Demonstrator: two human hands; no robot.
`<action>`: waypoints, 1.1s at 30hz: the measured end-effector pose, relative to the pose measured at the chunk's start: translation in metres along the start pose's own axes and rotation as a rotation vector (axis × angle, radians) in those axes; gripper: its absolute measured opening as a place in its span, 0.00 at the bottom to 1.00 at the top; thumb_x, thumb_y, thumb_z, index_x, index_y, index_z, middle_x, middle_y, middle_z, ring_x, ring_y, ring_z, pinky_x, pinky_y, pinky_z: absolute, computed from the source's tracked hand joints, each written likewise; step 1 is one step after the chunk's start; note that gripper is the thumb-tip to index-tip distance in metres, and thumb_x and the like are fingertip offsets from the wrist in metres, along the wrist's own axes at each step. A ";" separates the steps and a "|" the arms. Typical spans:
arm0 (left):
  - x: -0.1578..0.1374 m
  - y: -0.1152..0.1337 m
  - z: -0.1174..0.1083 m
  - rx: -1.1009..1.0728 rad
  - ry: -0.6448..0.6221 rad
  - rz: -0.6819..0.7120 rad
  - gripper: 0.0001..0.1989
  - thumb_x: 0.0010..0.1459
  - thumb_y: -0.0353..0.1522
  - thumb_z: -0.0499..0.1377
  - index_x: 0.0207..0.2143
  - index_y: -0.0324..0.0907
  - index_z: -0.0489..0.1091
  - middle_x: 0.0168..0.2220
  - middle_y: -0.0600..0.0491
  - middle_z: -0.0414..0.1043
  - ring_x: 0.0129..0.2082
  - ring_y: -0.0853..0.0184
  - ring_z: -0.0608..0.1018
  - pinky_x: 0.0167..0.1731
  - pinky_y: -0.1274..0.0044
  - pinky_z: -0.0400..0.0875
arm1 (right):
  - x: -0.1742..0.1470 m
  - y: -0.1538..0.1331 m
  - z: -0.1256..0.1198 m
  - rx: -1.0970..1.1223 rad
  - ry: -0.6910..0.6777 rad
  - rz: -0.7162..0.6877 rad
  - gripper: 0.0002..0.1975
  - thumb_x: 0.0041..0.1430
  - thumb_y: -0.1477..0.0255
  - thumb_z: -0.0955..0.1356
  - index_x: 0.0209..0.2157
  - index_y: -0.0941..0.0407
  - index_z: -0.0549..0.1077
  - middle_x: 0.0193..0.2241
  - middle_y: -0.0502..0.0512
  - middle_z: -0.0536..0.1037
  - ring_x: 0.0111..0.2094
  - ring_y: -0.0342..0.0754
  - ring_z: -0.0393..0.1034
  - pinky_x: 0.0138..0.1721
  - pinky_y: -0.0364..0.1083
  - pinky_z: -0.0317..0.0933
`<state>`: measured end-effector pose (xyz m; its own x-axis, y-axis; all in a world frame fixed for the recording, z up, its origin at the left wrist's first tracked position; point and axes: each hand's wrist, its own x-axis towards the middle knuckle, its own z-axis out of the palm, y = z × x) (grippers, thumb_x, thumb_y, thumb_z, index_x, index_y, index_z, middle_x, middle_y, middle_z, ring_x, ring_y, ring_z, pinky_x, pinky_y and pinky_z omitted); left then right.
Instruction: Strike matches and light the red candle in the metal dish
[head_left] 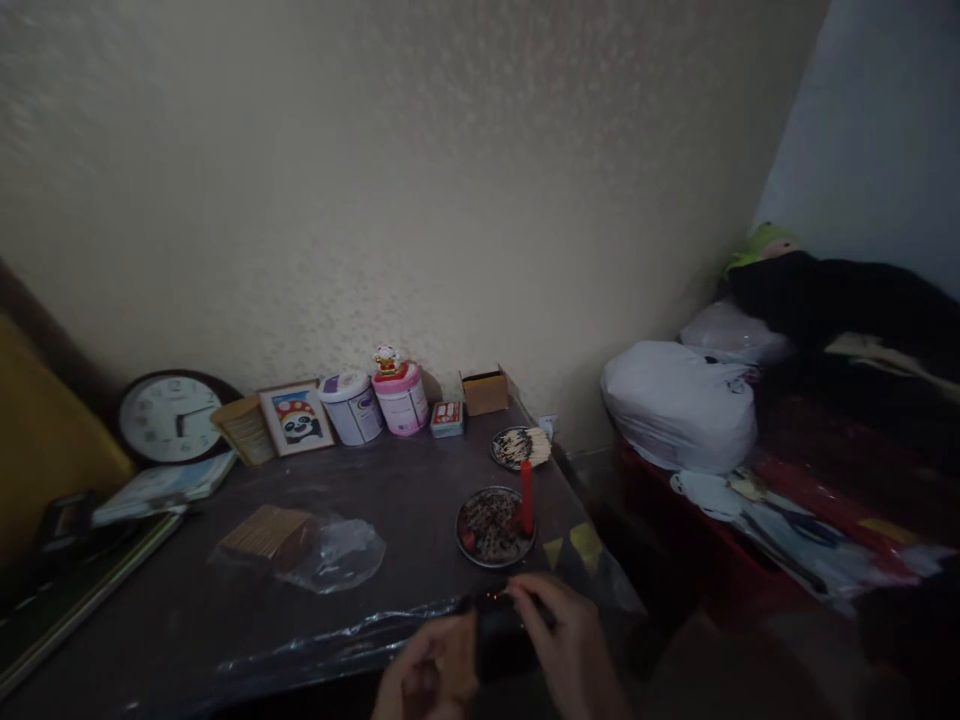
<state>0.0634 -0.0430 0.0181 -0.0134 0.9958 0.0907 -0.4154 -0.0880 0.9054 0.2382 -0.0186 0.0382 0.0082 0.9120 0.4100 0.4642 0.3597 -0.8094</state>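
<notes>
At the table's front edge, my left hand (416,668) is closed around a tan matchbox (460,655), held on its edge. To its right, my right hand (571,640) pinches a thin match (508,590). Small orange sparks (492,596) glow at the match's tip, a little above and right of the matchbox. Just beyond my hands stands an upright red candle (526,500), with no flame showing, at the right side of a round dish (459,535) with dark, speckled contents. Behind it, a smaller plate (495,456) holds many matchsticks (531,446), several with blackened ends.
Clear plastic with a brown ridged block (268,533) lies left on the dark table (405,520). Along the wall stand a clock (176,417), a panda picture (297,418), two tubs (351,410), a card stack (448,419) and an open cardboard box (486,393). White bags (679,405) sit right.
</notes>
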 end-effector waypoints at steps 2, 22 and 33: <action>0.009 0.003 -0.017 -0.056 0.122 0.000 0.21 0.44 0.45 0.66 0.37 0.42 0.77 0.19 0.56 0.65 0.18 0.71 0.64 0.20 0.79 0.60 | 0.005 0.002 -0.004 0.050 0.025 0.163 0.09 0.60 0.69 0.65 0.34 0.53 0.78 0.32 0.53 0.82 0.34 0.49 0.76 0.37 0.42 0.67; 0.034 0.018 -0.038 -0.120 0.563 -0.103 0.06 0.48 0.36 0.62 0.29 0.45 0.75 0.25 0.51 0.72 0.28 0.61 0.76 0.29 0.69 0.70 | 0.007 0.011 0.005 0.237 0.148 0.194 0.11 0.56 0.64 0.67 0.33 0.54 0.79 0.38 0.57 0.80 0.40 0.52 0.75 0.39 0.46 0.73; 0.036 0.014 -0.044 -0.119 0.529 -0.141 0.06 0.45 0.36 0.64 0.26 0.44 0.73 0.24 0.50 0.72 0.30 0.59 0.76 0.31 0.68 0.69 | 0.012 0.005 -0.002 0.273 0.047 0.224 0.12 0.58 0.64 0.65 0.29 0.52 0.79 0.38 0.54 0.81 0.44 0.51 0.73 0.40 0.43 0.70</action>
<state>0.0172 -0.0071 0.0159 -0.3921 0.8776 -0.2758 -0.5452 0.0198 0.8381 0.2428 -0.0065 0.0398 0.1268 0.9664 0.2235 0.1923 0.1971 -0.9613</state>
